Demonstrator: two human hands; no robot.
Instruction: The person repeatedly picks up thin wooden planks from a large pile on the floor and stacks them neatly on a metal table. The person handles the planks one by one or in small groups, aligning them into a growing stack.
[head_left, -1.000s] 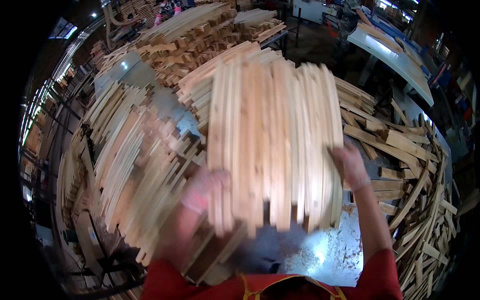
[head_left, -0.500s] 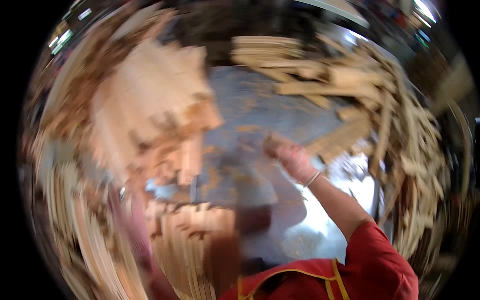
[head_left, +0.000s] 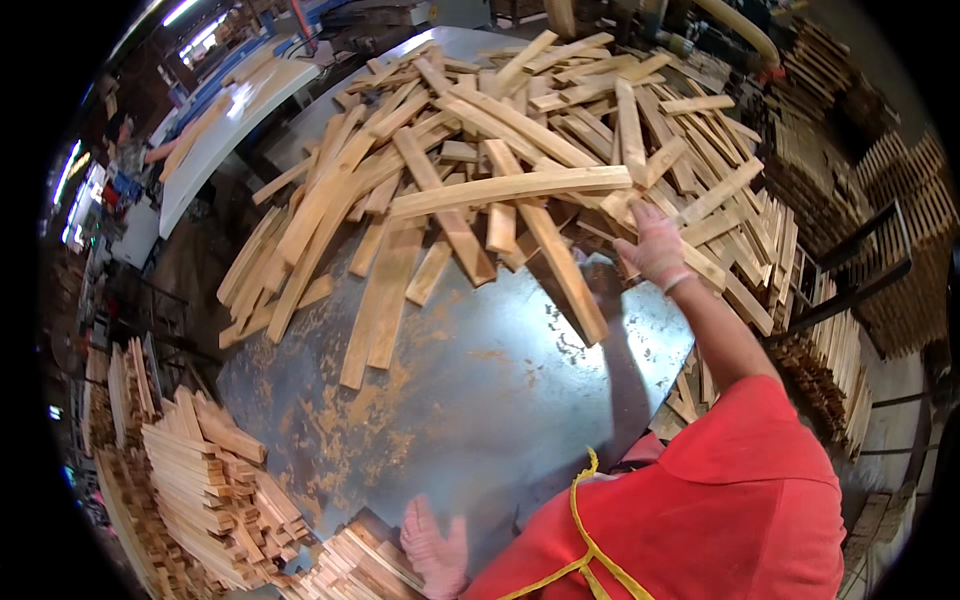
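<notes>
The armful of curved wooden slats that both hands held up a second ago is gone from them; the view has swung from the stacks on the person's left back to the loose heap of slats (head_left: pixel 520 130) spread over the grey metal table (head_left: pixel 480 400). The right hand (head_left: pixel 655 245), in a pink glove, now reaches out over the near edge of that heap, fingers partly spread and resting on the slat ends there, just below the end of a long pale slat (head_left: pixel 510 190) lying crosswise on top; it grips nothing that can be seen. The left hand (head_left: pixel 435 550), also gloved, hangs low by the table's near edge, open and holding nothing, just beside a neat stack of slats (head_left: pixel 215 490). By the look of it, one bundle is delivered and the next picking-up begins.
</notes>
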